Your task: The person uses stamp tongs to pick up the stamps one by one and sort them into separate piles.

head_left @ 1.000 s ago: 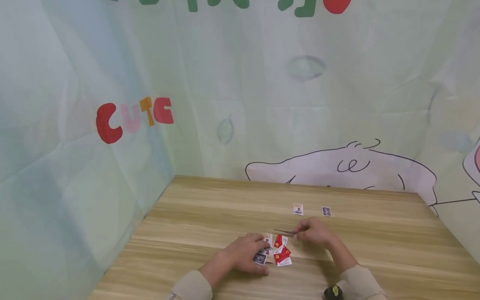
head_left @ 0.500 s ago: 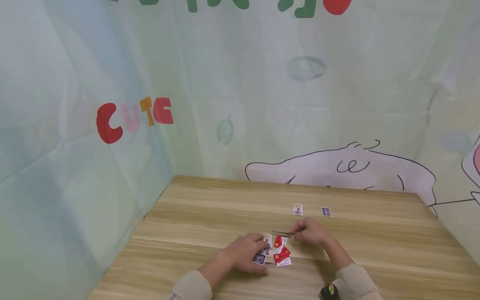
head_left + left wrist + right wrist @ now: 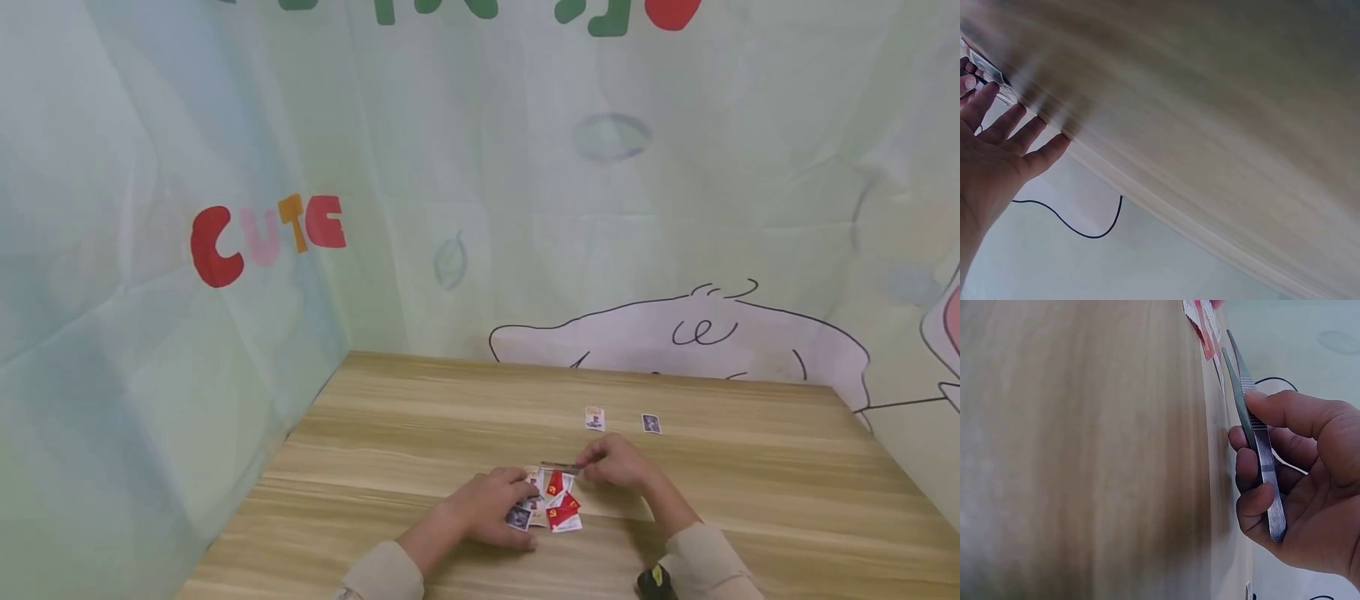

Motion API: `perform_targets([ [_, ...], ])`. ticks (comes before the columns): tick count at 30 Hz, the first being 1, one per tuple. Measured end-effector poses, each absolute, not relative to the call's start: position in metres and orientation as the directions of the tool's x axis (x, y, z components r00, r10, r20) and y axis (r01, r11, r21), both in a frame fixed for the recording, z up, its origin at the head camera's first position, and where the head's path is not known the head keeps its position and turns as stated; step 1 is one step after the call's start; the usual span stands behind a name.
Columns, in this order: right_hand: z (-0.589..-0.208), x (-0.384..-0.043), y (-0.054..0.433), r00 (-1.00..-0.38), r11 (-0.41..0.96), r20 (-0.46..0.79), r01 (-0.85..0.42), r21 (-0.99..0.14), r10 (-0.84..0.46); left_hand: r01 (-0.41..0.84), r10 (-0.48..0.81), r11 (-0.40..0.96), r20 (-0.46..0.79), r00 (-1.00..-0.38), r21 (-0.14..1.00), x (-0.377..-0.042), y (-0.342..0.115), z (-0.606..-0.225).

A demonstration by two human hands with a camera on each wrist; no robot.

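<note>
My right hand (image 3: 617, 463) grips metal tweezers (image 3: 1262, 453), thumb on one side and curled fingers on the other. Their two tips stand slightly apart in the right wrist view and point left, close by the upper edge of the stamp pile in the head view. The pile holds several small stamps. Red-and-white stamps (image 3: 562, 514) overlap on its right side, and a dark picture stamp (image 3: 518, 518) lies at its lower left. My left hand (image 3: 487, 507) rests over the pile's left part with fingers extended, partly hiding pale stamps beneath it.
Farther back on the wood-grain table (image 3: 420, 417) lie two separate stamps, a pale one (image 3: 595, 418) and a dark one (image 3: 651, 423). Behind the table hangs a printed fabric backdrop (image 3: 465, 167). A black device (image 3: 655, 582) sits by the right sleeve.
My right hand has shifted slightly left with the tweezers, bringing them over the top edge of the red-and-white stamps. My left hand stays where it was.
</note>
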State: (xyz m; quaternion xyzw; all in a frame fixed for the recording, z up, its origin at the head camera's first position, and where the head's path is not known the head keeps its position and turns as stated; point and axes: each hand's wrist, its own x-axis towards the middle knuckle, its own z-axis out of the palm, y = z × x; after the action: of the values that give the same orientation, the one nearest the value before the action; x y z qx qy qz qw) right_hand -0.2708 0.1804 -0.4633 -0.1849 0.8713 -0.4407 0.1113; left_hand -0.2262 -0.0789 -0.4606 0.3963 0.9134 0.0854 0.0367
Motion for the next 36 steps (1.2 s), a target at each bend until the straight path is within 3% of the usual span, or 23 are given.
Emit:
perform_targets([
  [12, -0.463, -0.272, 0.181, -0.900, 0.553, -0.055, -0.215, -0.805, -0.432, 0.706, 0.721, 0.681, -0.011, -0.693, 0.195, -0.226, -0.079, -0.458],
  [27, -0.462, -0.275, 0.183, -0.860, 0.526, -0.021, -0.293, -0.799, -0.510, 0.713, 0.725, 0.676, 0.004, -0.689, 0.187, -0.228, -0.080, -0.459],
  [36, -0.464, -0.270, 0.192, -0.884, 0.526, 0.005, -0.283, -0.802, -0.468, 0.727, 0.731, 0.668, 0.043, -0.681, 0.161, -0.225, -0.084, -0.453],
])
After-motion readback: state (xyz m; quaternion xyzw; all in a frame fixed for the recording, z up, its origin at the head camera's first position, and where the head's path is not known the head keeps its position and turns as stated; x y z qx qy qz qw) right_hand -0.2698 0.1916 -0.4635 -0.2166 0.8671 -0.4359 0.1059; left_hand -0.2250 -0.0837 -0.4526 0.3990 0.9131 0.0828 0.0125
